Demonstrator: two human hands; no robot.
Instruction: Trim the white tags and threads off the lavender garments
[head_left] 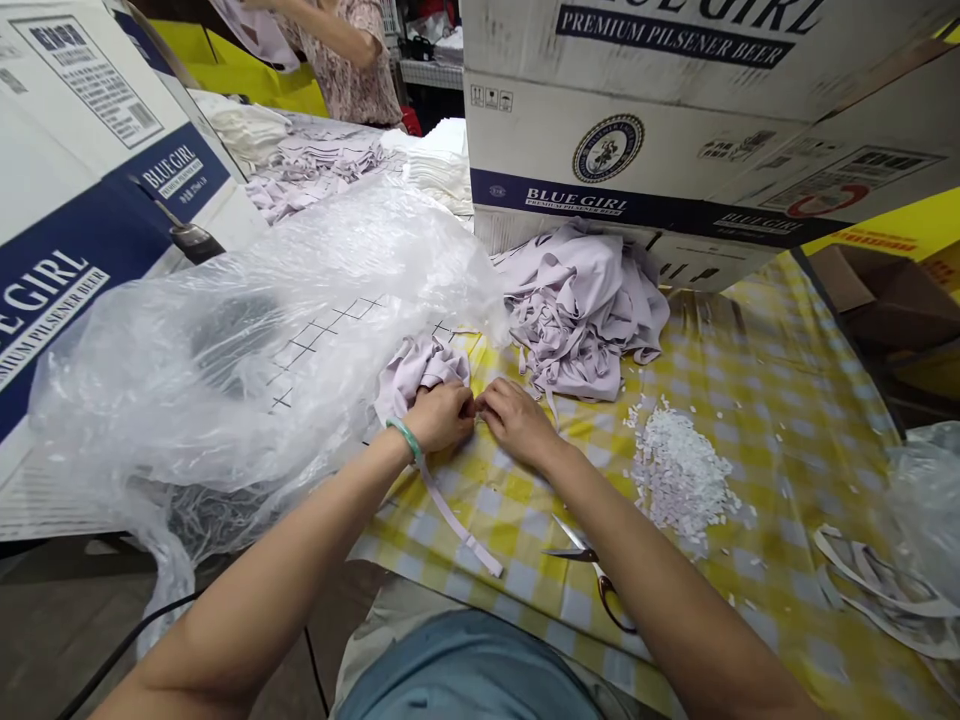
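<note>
My left hand [441,416], with a green bangle at the wrist, is closed on a bunched lilac fabric piece [411,372]. From under that wrist a lilac strap [459,525] trails toward the table's front edge. Fingertip to fingertip with it, my right hand [516,420] is closed in a pinch. What sits between those fingers is too small to make out. Scissors [581,554] lie with blades apart beside my right forearm, which partly covers a handle. Just beyond my hands rests a heap of lilac fabric pieces [581,310] with tangled straps.
Small white scraps [681,475] are piled on the yellow checked tablecloth [787,400]. Clear plastic sheeting [225,330] spreads at left. Beer cartons [637,140] stand at the back and left. Folded fabric stacks [322,150] lie behind, near another person [352,60]. Pale straps [885,590] lie right.
</note>
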